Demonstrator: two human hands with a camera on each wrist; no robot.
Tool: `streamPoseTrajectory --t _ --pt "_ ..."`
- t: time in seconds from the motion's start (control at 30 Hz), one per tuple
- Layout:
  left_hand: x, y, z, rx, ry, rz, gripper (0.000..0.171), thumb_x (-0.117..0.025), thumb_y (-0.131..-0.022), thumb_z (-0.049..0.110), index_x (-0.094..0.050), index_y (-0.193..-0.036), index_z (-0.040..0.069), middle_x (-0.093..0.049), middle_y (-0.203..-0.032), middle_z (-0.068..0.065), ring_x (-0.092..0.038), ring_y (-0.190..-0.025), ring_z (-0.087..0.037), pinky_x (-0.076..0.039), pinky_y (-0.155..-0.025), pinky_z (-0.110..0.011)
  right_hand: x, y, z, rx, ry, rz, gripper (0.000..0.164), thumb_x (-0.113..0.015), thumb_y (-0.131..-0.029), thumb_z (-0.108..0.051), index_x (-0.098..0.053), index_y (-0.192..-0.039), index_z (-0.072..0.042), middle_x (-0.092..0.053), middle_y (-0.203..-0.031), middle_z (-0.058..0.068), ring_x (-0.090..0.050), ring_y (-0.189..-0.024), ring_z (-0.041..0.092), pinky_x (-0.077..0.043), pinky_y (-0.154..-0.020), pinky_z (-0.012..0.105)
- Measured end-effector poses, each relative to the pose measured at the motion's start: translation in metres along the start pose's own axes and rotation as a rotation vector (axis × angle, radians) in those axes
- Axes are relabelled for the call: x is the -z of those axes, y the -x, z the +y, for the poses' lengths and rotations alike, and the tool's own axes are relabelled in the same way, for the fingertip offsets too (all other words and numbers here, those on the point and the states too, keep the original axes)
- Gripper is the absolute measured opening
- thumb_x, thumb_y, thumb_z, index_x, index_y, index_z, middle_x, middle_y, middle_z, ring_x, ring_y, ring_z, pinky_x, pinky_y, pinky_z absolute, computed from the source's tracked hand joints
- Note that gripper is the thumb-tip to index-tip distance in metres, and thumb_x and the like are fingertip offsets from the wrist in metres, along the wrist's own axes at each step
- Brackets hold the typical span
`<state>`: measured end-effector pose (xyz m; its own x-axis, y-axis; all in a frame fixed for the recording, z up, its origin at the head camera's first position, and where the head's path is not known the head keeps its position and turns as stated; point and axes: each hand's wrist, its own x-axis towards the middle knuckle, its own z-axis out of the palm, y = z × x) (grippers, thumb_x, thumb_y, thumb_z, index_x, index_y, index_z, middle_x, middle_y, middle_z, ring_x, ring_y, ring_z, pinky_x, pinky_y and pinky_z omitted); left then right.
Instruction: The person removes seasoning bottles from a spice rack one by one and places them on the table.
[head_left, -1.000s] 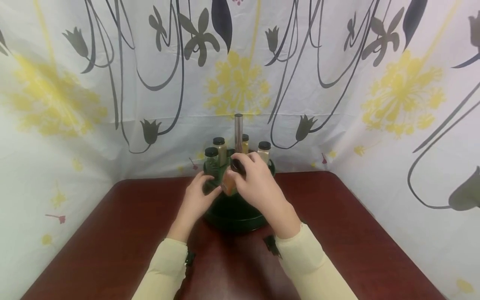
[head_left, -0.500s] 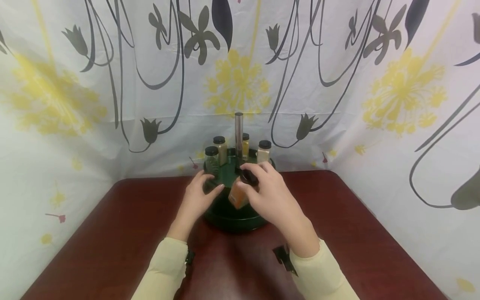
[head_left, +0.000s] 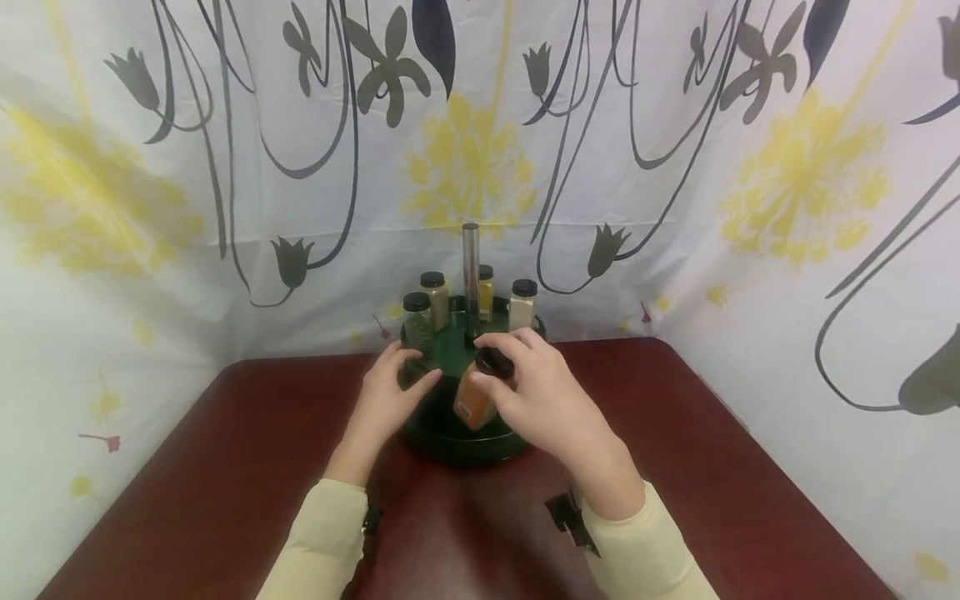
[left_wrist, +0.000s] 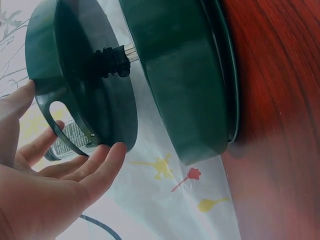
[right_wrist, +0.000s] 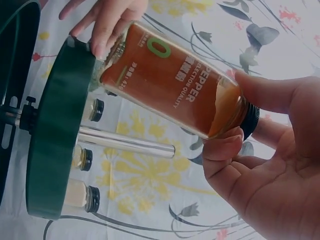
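A square glass spice jar [right_wrist: 165, 82] of orange-brown powder, its label reading PEPPER, tilts in the air at the front of a green two-tier rack. My right hand [head_left: 551, 396] pinches it by its black cap. My left hand [head_left: 384, 396] grips the left side of the rack's upper tray [head_left: 453, 348]. In the left wrist view, its thumb lies at the top rim and its fingers at the bottom edge beside the oval handle slot. A jar of green herbs [head_left: 418, 323] stands on that tray right by the left fingers.
Three more black-capped jars, one tan [head_left: 435, 300], one yellow [head_left: 486, 292] and one cream [head_left: 522, 307], stand around the metal pole [head_left: 471, 262]. The deeper lower tray [head_left: 465, 450] rests on the dark red table [head_left: 247, 467]. A flower-print curtain [head_left: 360, 192] encloses the table.
My right hand has drawn the spice jar toward me and to the right, off the upper tray's front, and a little lower. My left hand keeps its place on the rack.
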<state>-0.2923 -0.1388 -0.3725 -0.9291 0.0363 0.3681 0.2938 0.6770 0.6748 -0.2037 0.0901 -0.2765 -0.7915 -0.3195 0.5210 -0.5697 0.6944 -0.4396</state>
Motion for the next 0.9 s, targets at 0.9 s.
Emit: streamPoseTrajectory --t 0.9 --pt "0.002 0.000 -0.003 0.014 -0.011 -0.024 0.063 -0.056 -0.086 0.065 -0.054 -0.130 0.021 -0.026 -0.155 -0.012 -0.026 -0.138 -0.034 -0.033 -0.104 -0.059 0.010 0.004 -0.004 0.001 0.008 -0.074 0.034 -0.068 -0.091 -0.028 -0.061 -0.124 -0.024 -0.052 -0.106 -0.007 -0.049 -0.077 0.012 -0.048 -0.063 0.029"
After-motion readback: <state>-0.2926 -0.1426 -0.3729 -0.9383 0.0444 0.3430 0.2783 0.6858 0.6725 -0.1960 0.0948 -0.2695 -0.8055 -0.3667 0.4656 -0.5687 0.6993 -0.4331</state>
